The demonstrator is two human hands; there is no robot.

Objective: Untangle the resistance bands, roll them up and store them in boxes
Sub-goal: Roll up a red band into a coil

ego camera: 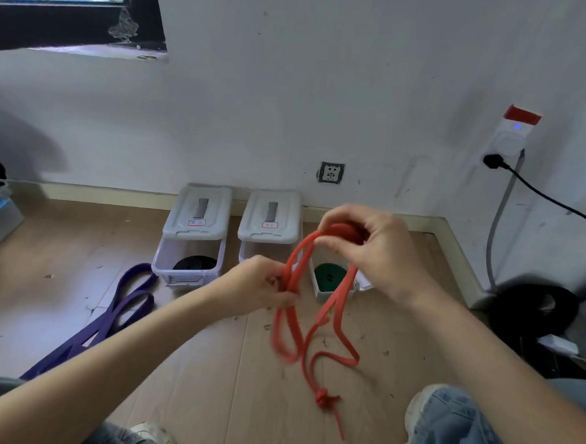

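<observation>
You've got the red band [313, 312] up in the middle of the frame, well above the floor [207, 371], your right hand [375, 251] curled tight round a small started coil at its top, your left hand [263, 285] pinching two strands together just below and to the left. The rest hangs loose in floppy loops, and look, there's a knot [323, 398] low down near the tail. That rubber reads soft, light, springy; it'll likely unwind the moment your grip slackens, so keep the coil pinched flat across its faces and feed with the left. The knot, I'd judge, needs picking open first. Behind, toward the wall, the left box [187, 267] holds a black roll, another box [329, 285] shows a green roll [329, 275], and the purple band [107, 317] lies on the floor at lower left
</observation>
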